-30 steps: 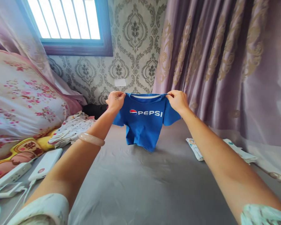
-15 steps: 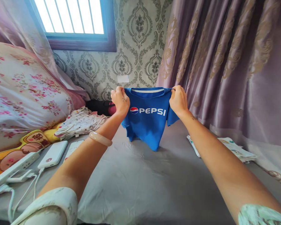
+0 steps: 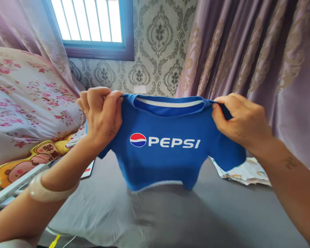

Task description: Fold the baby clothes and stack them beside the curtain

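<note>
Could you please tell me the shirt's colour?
The shirt is blue; it shows best in the head view.

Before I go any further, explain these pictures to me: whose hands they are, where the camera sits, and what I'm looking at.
There is no machine here, just a person's two bare hands. Every picture comes from one camera worn on the person's head, looking forward and down. The left hand and right hand each pinch a shoulder of a blue shirt printed PEPSI, holding it up and spread. Below is a grey sheet. White patterned cloth lies on it at right; a yellow cushion is at left.
</note>
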The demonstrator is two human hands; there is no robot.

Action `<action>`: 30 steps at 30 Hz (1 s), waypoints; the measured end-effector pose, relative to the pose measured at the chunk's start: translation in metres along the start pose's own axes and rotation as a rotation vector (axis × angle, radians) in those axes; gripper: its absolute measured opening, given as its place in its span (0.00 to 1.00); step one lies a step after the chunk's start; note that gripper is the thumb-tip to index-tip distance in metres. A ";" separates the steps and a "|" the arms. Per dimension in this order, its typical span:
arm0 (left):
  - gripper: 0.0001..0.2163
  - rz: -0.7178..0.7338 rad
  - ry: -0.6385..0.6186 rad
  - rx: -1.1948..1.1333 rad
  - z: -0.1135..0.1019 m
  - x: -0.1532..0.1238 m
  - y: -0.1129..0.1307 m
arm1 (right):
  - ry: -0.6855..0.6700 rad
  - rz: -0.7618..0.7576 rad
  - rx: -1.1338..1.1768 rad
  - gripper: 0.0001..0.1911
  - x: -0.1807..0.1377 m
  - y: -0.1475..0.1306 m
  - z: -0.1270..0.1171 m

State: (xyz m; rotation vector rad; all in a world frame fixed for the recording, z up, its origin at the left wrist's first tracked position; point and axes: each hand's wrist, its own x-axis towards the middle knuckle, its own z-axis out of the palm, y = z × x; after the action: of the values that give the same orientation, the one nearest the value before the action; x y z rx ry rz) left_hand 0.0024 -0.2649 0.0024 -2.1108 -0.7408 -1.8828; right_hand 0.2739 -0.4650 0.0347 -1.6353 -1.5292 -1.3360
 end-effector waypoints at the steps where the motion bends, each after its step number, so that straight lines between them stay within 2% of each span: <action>1: 0.10 -0.001 -0.031 0.008 -0.006 0.004 0.004 | -0.016 0.003 0.053 0.13 0.005 0.001 -0.004; 4: 0.10 0.040 -0.166 0.064 -0.007 0.011 0.007 | -0.204 0.097 0.216 0.10 0.016 0.006 0.001; 6: 0.11 0.052 -0.327 0.092 0.009 0.007 -0.003 | -0.406 0.175 0.291 0.09 0.014 0.011 0.019; 9: 0.10 -0.017 -0.656 0.072 0.055 -0.016 -0.030 | -0.701 0.182 0.392 0.11 -0.007 0.020 0.063; 11: 0.10 -0.085 -0.855 0.066 0.090 -0.042 -0.047 | -0.833 0.174 0.448 0.11 -0.030 0.024 0.097; 14: 0.11 -0.229 -1.090 0.069 0.135 -0.086 -0.061 | -0.951 0.213 0.431 0.13 -0.071 0.025 0.145; 16: 0.12 -0.308 -1.187 0.092 0.158 -0.115 -0.063 | -1.012 0.233 0.386 0.13 -0.098 0.023 0.174; 20: 0.12 -0.320 -1.211 0.166 0.189 -0.161 -0.064 | -1.101 0.252 0.282 0.12 -0.144 0.016 0.218; 24: 0.14 -0.244 -1.151 0.182 0.205 -0.192 -0.072 | -1.117 0.248 0.195 0.13 -0.173 0.012 0.241; 27: 0.15 -0.162 -1.097 0.181 0.215 -0.201 -0.080 | -1.113 0.244 0.149 0.15 -0.181 0.013 0.251; 30: 0.15 -0.124 -1.056 0.192 0.227 -0.197 -0.088 | -1.090 0.244 0.121 0.17 -0.180 0.017 0.262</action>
State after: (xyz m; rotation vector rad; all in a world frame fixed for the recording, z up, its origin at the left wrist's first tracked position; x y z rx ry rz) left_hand 0.1439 -0.1252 -0.2392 -2.8769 -1.1714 -0.5413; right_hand 0.3917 -0.3149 -0.2196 -2.5319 -1.7762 -0.1322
